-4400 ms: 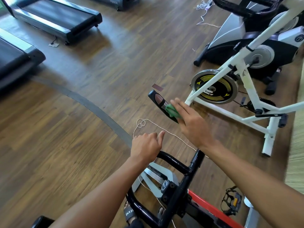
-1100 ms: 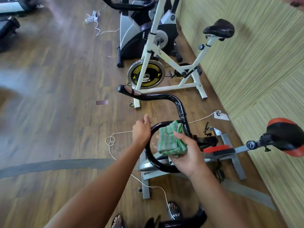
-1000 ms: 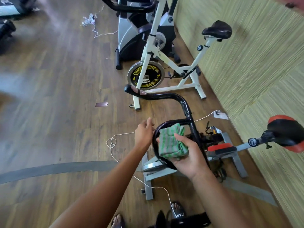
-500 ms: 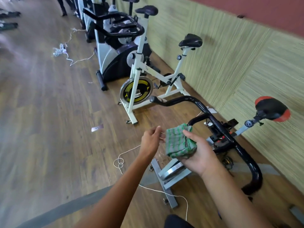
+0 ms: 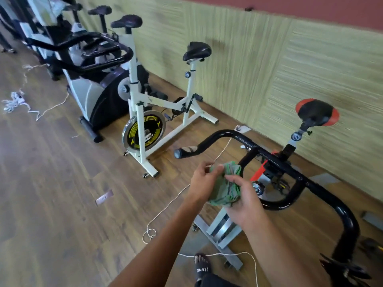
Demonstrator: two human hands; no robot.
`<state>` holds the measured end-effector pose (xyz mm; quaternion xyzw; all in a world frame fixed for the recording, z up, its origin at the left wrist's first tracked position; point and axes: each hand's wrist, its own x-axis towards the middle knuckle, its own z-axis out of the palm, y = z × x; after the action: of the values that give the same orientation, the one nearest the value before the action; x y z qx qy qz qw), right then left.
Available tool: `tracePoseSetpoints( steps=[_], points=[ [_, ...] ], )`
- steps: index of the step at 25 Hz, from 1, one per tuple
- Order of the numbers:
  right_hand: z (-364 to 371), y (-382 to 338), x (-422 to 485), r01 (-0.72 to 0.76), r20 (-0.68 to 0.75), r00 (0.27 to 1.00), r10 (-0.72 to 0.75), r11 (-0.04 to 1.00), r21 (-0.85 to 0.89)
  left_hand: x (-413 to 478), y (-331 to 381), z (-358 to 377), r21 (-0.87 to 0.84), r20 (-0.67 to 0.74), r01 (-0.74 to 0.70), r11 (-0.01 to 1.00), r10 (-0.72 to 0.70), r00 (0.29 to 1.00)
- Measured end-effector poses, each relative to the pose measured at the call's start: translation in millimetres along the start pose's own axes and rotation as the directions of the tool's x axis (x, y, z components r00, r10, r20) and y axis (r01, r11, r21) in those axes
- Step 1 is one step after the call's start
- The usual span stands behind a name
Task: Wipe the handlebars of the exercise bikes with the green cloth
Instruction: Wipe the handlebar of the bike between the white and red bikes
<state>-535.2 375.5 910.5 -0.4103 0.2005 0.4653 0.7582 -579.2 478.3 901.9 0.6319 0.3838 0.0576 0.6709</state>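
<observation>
The green cloth [image 5: 227, 183] is bunched between both hands in front of me, clear of the bike. My right hand [image 5: 242, 201] cups it from below and the right. My left hand [image 5: 204, 181] pinches its upper left edge. The black handlebars [image 5: 290, 168] of the nearest bike curve past on the right, with one grip end [image 5: 182, 152] pointing left just above my hands. Neither hand touches the bars. Farther back, the black handlebars [image 5: 91, 46] of the white bike [image 5: 141, 112] stand level.
A red and black saddle [image 5: 316, 112] sits at right by the straw-coloured wall [image 5: 269, 69]. White cord [image 5: 165, 206] trails over the wooden floor by my sandalled foot [image 5: 202, 268]. A grey and black bike [image 5: 97, 96] stands behind the white one.
My view swung right and up toward the wall. My left hand let go of the handlebar loop and took hold of the cloth; the cloth came off the bar.
</observation>
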Motion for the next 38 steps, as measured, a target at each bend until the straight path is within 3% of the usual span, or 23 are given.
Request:
tracePoseSetpoints(
  steps=[2, 5, 7, 9, 12, 14, 17, 19, 21, 23, 24, 27, 30, 32, 35, 37, 38],
  points=[
    [5, -2, 10, 0.019, 0.003, 1.0, -0.019, 0.999, 0.033, 14, 6, -4, -0.222, 0.208, 0.16, 0.962, -0.114, 0.972],
    [11, -9, 18, 0.061, -0.037, 0.998, -0.059, 0.996, 0.062, 26, 13, -10, -0.439, 0.542, 0.4, 0.805, -0.118, 0.832],
    [15, -11, 24, 0.119, -0.079, 0.991, -0.112, 0.988, 0.1, 33, 12, -4, -0.464, 0.574, 0.432, 0.773, -0.11, 0.812],
    [18, -11, 35, 0.22, -0.236, 0.952, -0.194, 0.971, 0.088, 44, 8, 7, -0.463, 0.517, 0.402, 0.79, -0.128, 0.846],
    [22, -2, 49, 0.306, -0.485, 0.75, -0.45, 0.886, -0.348, 75, -1, 22, -0.426, 0.271, 0.169, 0.889, -0.053, 0.961],
    [22, 10, 47, 0.315, -0.493, 0.579, -0.65, 0.736, -0.6, 92, 2, 32, -0.31, 0.153, -0.032, 0.95, 0.083, 0.985],
    [2, 31, 39, 0.221, -0.444, 0.31, -0.841, 0.518, -0.826, 105, 13, 47, -0.139, 0.14, -0.293, 0.946, 0.312, 0.94],
    [-18, 43, 45, -0.014, -0.38, 0.227, -0.897, 0.388, -0.922, 123, 8, 58, 0.047, 0.182, -0.485, 0.873, 0.47, 0.864],
    [-30, 53, 57, -0.184, -0.319, 0.261, -0.911, 0.277, -0.943, 138, -3, 69, 0.252, 0.284, -0.626, 0.738, 0.562, 0.777],
    [-32, 59, 65, -0.216, -0.284, 0.252, -0.925, 0.232, -0.948, 141, -16, 76, 0.337, 0.432, -0.726, 0.6, 0.586, 0.685],
    [-33, 61, 67, -0.224, -0.281, 0.231, -0.931, 0.231, -0.947, 136, -22, 77, 0.322, 0.508, -0.733, 0.599, 0.543, 0.668],
    [-32, 59, 66, -0.252, -0.267, 0.227, -0.937, 0.208, -0.945, 118, -36, 64, 0.233, 0.559, -0.606, 0.761, 0.405, 0.724],
    [-34, 59, 64, -0.267, -0.263, 0.261, -0.929, 0.193, -0.944, 111, -38, 51, 0.226, 0.582, -0.688, 0.689, 0.471, 0.663],
    [-33, 59, 63, -0.274, -0.275, 0.287, -0.917, 0.196, -0.942, 116, -29, 58, 0.288, 0.595, -0.666, 0.688, 0.416, 0.687],
    [-24, 47, 54, -0.211, -0.364, 0.323, -0.873, 0.308, -0.928, 109, -19, 60, 0.341, 0.6, -0.62, 0.706, 0.344, 0.722],
    [-13, 26, 47, -0.014, -0.479, 0.38, -0.791, 0.513, -0.859, 97, -17, 47, 0.293, 0.649, -0.616, 0.731, 0.321, 0.69],
    [-9, 14, 46, 0.133, -0.504, 0.443, -0.742, 0.61, -0.781, 95, -18, 39, 0.286, 0.671, -0.615, 0.734, 0.305, 0.676]
  ],
)
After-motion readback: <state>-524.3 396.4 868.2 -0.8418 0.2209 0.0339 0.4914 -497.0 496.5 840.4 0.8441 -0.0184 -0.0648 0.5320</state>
